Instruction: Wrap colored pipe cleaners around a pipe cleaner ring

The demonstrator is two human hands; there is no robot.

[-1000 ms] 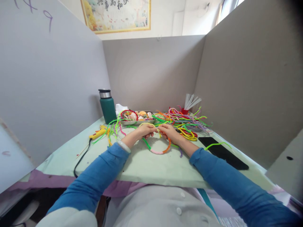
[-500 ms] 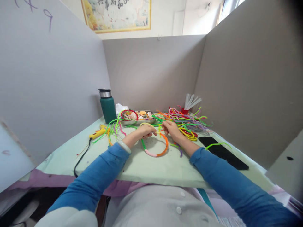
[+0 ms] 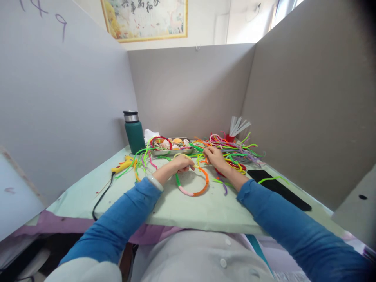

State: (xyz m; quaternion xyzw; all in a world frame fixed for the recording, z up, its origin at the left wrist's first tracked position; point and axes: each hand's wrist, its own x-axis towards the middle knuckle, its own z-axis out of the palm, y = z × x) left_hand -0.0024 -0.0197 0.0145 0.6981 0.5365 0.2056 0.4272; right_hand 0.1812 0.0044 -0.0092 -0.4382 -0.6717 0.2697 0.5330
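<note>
My left hand [image 3: 184,163] is closed on the upper part of a ring [image 3: 201,190] wound with green, pink, orange and yellow fuzzy pipe cleaner. The ring's lower edge hangs towards the near side of the table. Just right of the ring's top, my right hand [image 3: 215,157] is closed in a pinch. A yellow pipe cleaner [image 3: 200,157] runs between the ring and its fingertips; the exact grip point is too small to see clearly. My left fingers partly cover the ring's top.
Behind my right hand lies a heap of coloured pipe cleaners [image 3: 235,148]. A metal tray [image 3: 173,152] of shells, a green bottle [image 3: 134,135], a yellow glue gun [image 3: 122,166], a black phone-like slab [image 3: 279,192] and a red cup of glue sticks [image 3: 230,138] surround the work. Grey partitions [image 3: 190,90] enclose the table.
My right hand has moved slightly right, away from the ring. My left hand and the ring stay nearly in place.
</note>
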